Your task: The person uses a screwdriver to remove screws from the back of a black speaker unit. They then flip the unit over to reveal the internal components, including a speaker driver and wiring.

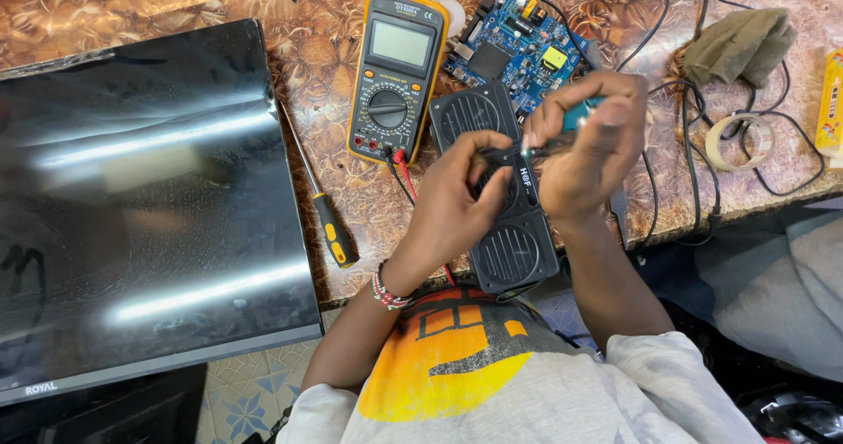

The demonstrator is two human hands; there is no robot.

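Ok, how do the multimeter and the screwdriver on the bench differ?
The multimeter is a broad yellow-edged block with a screen and dial; the screwdriver is a thin rod with a black-and-yellow handle. The multimeter has leads plugged in; the screwdriver lies free beside the flat screen. Both lie flat, untouched by either hand.

left hand [457, 200] pinches black wire over speaker [500, 189] | right hand [587, 141] grips teal-handled tool [581, 113] | meter [395, 73] and circuit board [518, 44] toward table's far edge | screwdriver [323, 205] beside screen [140, 207] at left edge
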